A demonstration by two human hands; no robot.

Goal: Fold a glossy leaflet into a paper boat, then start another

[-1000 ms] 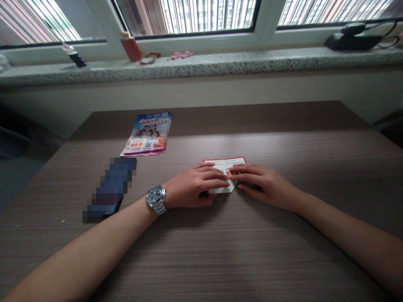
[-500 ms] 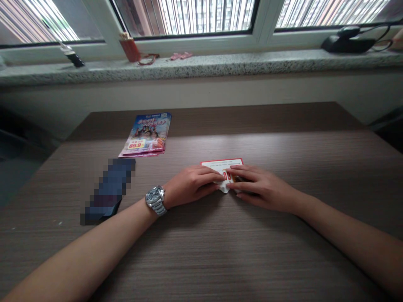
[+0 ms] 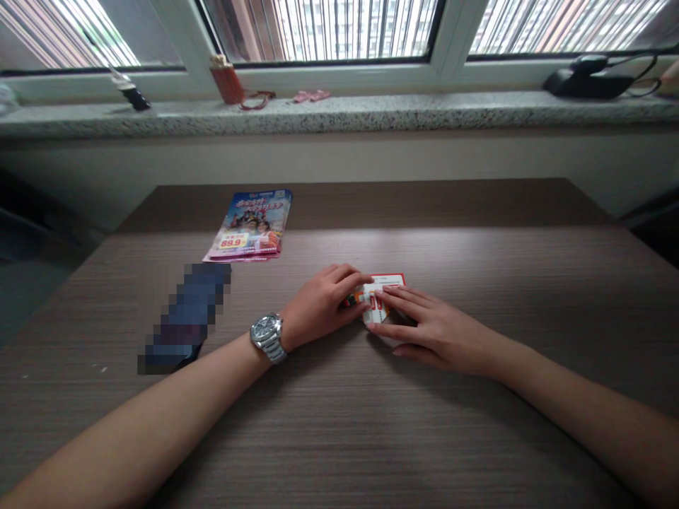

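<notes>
Folded paper (image 3: 391, 280), white with a red edge and orange print, lies on the wood-grain surface (image 3: 339, 431), to the right of the flyer stack (image 3: 249, 225) and nearer the person than it. The likeliest trouble, as I judge it, is a crooked or loose crease: the paper is small, its layers look uneven, and fingers cover much of it, so a corner could slip out of line unseen. If the fingers press from opposite sides with unequal force, the whole piece could slide or twist; a hard pinch at the left edge could crumple or tear it. Lifting the fingers too early might let a flap spring up.

Of the hands, the left hand (image 3: 321, 304) is partly curled, forefinger and thumb a little apart and touching the paper's left part, with orange and dark print showing between them. I cannot tell whether it grips a layer or only presses. The right hand (image 3: 448, 332) is open and palm down, fingers spread and nearly straight; its upper fingertips lie on the paper, and it clasps nothing. A blurred dark object (image 3: 185, 318) lies just on the near side of the flyer stack, apart from both hands.
</notes>
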